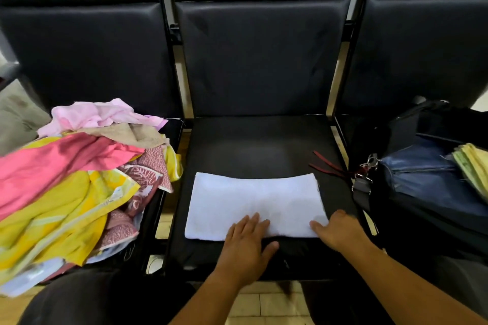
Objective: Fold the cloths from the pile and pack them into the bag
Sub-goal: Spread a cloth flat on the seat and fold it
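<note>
Here, left hand (245, 241) presses flat on white cloth (253, 200); right hand (340, 231) at corner, grip unclear.

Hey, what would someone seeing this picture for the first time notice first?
Probably the white cloth, folded flat on the middle seat, with the left hand resting on its near edge and the right hand at its near right corner. Next, the bright pile of pink and yellow cloths to its left, then the dark bag to its right.
</note>
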{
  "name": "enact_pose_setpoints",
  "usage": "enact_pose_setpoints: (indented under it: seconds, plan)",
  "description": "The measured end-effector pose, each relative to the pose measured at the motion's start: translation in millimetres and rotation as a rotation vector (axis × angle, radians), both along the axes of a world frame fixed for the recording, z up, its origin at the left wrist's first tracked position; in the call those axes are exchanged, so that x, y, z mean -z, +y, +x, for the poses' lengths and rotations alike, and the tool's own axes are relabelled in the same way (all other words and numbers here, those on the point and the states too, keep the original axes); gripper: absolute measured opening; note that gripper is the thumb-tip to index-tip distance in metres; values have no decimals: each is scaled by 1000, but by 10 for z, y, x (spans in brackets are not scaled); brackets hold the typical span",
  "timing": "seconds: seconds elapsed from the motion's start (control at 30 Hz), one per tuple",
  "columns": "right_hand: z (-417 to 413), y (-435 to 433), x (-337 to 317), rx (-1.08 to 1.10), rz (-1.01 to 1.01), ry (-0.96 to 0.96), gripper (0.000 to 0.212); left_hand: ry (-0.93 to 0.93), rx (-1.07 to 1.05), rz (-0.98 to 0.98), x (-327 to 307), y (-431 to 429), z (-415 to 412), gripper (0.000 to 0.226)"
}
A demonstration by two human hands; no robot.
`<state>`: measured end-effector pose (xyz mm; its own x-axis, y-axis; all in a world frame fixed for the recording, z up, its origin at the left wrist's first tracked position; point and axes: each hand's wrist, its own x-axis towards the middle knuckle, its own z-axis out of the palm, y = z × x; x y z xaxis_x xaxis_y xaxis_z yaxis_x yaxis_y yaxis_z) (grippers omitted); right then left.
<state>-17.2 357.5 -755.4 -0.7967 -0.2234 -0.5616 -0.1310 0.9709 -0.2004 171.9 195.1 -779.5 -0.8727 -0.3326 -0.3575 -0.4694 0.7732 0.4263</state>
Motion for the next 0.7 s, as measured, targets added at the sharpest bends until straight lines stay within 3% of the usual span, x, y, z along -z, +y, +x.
enact_pose_setpoints:
  seconds: [0.1,0.17,0.27,0.37,0.5,0.6,0.7]
  plan:
    - [151,40,-74,58,-56,-63,61,-32,92,-62,19,124,152,77]
    - [223,17,-46,251,-266,-101,41,-32,120,-85,34,148,217,82]
    - [318,-68,73,682,-639,-166,14,-38,129,-22,-6,103,256,72]
    - [320,-143,169,1013,-888,-285,25,-18,79,160,-258,-90,185,66]
    - [306,-276,221,1090,-855,-386,31,17,-132,270,-550,-724,145,52]
    - [330,-332,255,1063,-794,-280,24,-84,-211,353,-585,-1161,317,48]
    - [445,-435,151,1052,-853,-158,8,-26,-379,465,-474,-1349,406,46]
